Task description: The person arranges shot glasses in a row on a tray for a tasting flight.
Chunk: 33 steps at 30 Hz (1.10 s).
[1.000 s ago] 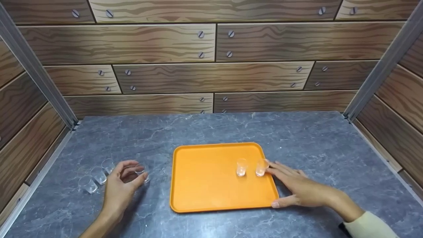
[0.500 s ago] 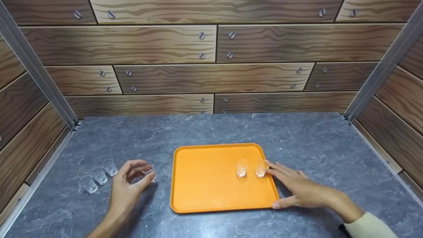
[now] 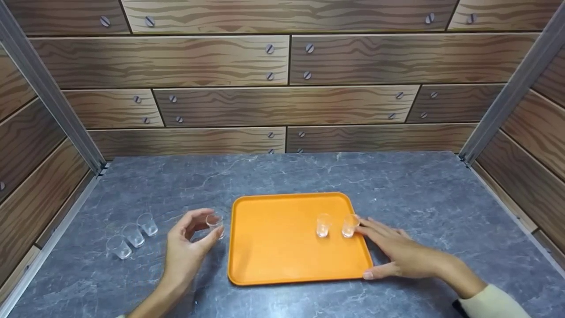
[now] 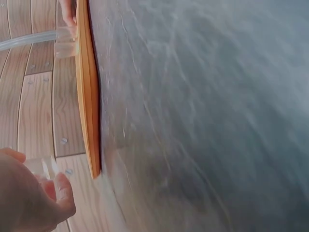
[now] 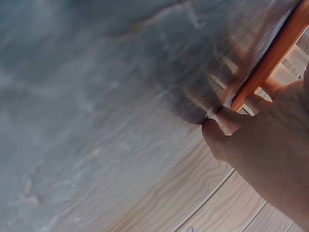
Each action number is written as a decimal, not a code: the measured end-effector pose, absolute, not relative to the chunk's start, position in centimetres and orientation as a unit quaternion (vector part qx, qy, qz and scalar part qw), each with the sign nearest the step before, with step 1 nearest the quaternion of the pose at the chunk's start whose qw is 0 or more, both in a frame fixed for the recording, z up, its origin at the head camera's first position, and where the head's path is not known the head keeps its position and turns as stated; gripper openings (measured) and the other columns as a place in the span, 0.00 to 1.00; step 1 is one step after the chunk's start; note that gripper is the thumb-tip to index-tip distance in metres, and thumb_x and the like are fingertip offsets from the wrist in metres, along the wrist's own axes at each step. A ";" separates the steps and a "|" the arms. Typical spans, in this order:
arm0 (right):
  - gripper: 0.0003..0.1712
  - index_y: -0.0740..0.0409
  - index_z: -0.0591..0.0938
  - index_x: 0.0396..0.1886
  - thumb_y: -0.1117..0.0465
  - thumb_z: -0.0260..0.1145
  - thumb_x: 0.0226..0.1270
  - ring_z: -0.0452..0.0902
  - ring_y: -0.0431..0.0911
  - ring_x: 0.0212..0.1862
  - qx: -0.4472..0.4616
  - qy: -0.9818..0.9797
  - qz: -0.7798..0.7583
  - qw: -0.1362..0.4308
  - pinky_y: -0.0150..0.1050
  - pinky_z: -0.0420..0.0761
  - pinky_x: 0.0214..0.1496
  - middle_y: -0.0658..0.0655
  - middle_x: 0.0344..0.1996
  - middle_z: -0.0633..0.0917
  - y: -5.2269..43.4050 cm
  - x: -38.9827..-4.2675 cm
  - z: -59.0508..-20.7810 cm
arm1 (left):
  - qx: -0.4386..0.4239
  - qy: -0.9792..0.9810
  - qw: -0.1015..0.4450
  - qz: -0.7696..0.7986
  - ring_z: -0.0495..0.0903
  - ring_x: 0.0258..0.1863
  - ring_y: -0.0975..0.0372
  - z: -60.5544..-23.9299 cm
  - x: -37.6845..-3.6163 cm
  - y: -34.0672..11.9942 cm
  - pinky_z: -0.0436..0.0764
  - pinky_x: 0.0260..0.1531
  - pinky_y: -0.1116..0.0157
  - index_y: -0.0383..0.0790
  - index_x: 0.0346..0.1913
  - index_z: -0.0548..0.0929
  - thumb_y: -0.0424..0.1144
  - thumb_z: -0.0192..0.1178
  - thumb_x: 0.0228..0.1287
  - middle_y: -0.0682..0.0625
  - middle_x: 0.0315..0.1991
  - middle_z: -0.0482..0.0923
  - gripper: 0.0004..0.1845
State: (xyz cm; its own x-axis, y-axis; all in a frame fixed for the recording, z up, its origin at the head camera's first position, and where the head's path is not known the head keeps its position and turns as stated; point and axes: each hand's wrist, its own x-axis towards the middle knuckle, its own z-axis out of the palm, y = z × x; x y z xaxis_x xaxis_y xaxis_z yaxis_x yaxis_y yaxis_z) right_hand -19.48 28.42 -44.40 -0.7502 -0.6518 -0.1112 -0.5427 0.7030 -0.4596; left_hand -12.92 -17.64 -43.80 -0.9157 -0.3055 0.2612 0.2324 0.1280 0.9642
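Observation:
Between the thumb and fingers of my left hand is a small clear shot glass, held upright just left of the orange tray. The left wrist view shows that glass raised off the table. On the tray's right half stand two more clear glasses, one nearer the middle and another by the right edge. My right hand rests at the tray's right side with fingers extended. Its thumb touches the near right corner, and its fingertips are at the rim beside the outer glass.
Three clear glasses stand in a slanting row at the left: a near one, a middle one and a far one. Wood-patterned walls enclose the grey marbled table at the back and sides.
My left hand has carried its glass rightward, away from the row of glasses and close to the tray's left edge. My right hand and the two glasses on the tray stay put.

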 end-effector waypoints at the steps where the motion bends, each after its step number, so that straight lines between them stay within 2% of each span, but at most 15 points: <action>1: 0.54 0.39 0.58 0.82 0.28 0.68 0.61 0.46 0.62 0.81 -0.327 0.913 -0.203 0.134 0.87 0.45 0.64 0.53 0.83 0.51 28.4 -19.5 -44.4 | 0.024 -0.721 0.206 -0.661 0.84 0.44 0.55 -43.8 -13.0 -17.5 0.88 0.41 0.65 0.35 0.52 0.84 0.25 0.76 0.54 0.42 0.44 0.86 0.21; 10: 0.55 0.37 0.56 0.82 0.28 0.68 0.61 0.46 0.62 0.81 -0.325 0.913 -0.202 0.139 0.86 0.44 0.65 0.52 0.84 0.50 28.2 -19.6 -44.3 | 0.016 -0.714 0.212 -0.667 0.85 0.42 0.55 -44.0 -13.4 -16.0 0.88 0.42 0.63 0.33 0.52 0.85 0.24 0.75 0.54 0.38 0.43 0.85 0.21; 20: 0.55 0.34 0.55 0.82 0.27 0.68 0.60 0.45 0.60 0.82 -0.323 0.913 -0.204 0.144 0.86 0.45 0.64 0.50 0.84 0.49 28.2 -19.6 -44.2 | 0.016 -0.707 0.182 -0.683 0.84 0.44 0.54 -44.6 -13.4 -14.6 0.88 0.44 0.61 0.35 0.52 0.85 0.25 0.76 0.54 0.40 0.44 0.85 0.21; 33: 0.55 0.33 0.55 0.82 0.27 0.68 0.60 0.44 0.60 0.82 -0.316 0.914 -0.206 0.149 0.85 0.44 0.65 0.49 0.84 0.48 28.2 -19.6 -44.2 | 0.011 -0.709 0.151 -0.689 0.85 0.43 0.54 -45.2 -13.9 -12.5 0.87 0.47 0.61 0.33 0.52 0.85 0.23 0.75 0.53 0.39 0.43 0.85 0.21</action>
